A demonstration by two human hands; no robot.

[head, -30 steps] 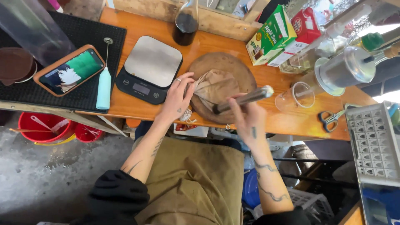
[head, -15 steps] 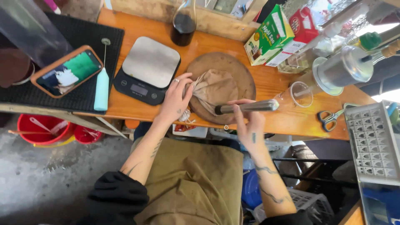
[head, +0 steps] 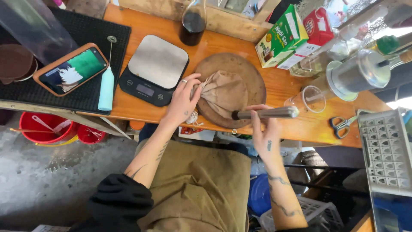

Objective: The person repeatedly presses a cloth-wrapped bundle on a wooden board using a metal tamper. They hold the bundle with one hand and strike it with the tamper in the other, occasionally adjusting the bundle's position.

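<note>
A person's left hand [head: 182, 103] pinches the gathered neck of a tan cloth bag [head: 225, 92] lying on a round wooden board [head: 253, 75] on the orange worktop [head: 296, 124], while the right hand [head: 264, 131], fingers closed, grips a metal pestle [head: 268, 113] level over the board's near edge, beside a digital scale [head: 154, 68].

place: makeshift drinks stall | signs: wooden counter [head: 223, 47], scale [head: 154, 68], milk cartons [head: 296, 36], bar mat [head: 73, 56], carafe [head: 193, 21], buckets [head: 47, 129] on concrete floor [head: 43, 176]

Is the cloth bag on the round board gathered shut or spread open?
Gathered shut: the left hand pinches the cloth bag at its neck.
</note>
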